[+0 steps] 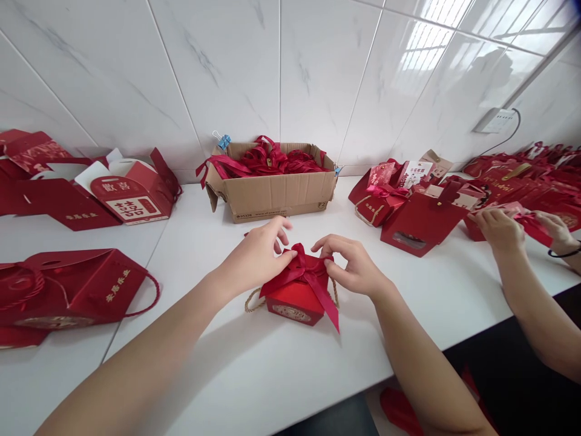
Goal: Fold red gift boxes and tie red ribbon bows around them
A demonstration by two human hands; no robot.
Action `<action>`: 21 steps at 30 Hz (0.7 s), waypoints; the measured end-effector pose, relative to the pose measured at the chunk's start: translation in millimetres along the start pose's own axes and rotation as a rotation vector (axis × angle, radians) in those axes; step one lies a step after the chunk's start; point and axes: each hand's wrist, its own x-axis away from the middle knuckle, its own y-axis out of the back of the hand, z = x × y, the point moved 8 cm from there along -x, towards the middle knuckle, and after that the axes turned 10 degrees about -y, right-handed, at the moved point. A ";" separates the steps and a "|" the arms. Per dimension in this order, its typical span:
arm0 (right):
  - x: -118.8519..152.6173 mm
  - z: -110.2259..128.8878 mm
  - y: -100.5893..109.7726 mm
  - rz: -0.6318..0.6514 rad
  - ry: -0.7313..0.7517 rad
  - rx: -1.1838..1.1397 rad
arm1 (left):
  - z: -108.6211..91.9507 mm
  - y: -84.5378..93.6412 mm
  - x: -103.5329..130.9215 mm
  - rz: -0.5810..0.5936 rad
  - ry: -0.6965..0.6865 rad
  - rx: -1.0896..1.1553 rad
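Note:
A small red gift box (295, 306) with a gold emblem on its front stands on the white table before me. On its top is a dark pink ribbon bow (302, 266), with one tail hanging down the front. My left hand (258, 251) is at the bow's left, its thumb touching the ribbon and its fingers apart. From the right, my right hand (351, 263) pinches the bow's right loop with thumb and a finger. Twisted gold cord (254, 301) shows at both sides of the box.
Behind the box stands a cardboard carton (279, 194) of red ribbons. Red gift boxes (136, 194) and a corded red bag (109, 290) lie left. More boxes (422, 221) stand right, where another person's hands (502, 227) handle a pink ribbon. A tiled wall (236, 72) rises behind.

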 end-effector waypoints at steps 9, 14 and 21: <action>1.8 8.0 6.3 -0.059 -0.011 -0.095 | -15.3 -0.7 65.6 -0.224 -0.137 -0.038; 3.9 17.6 -3.7 -0.025 0.010 -0.047 | -8.2 -21.3 90.4 -0.449 -0.112 0.005; 4.0 7.5 -13.3 -0.007 -0.052 -0.051 | -11.3 -23.9 89.1 -0.530 -0.087 0.053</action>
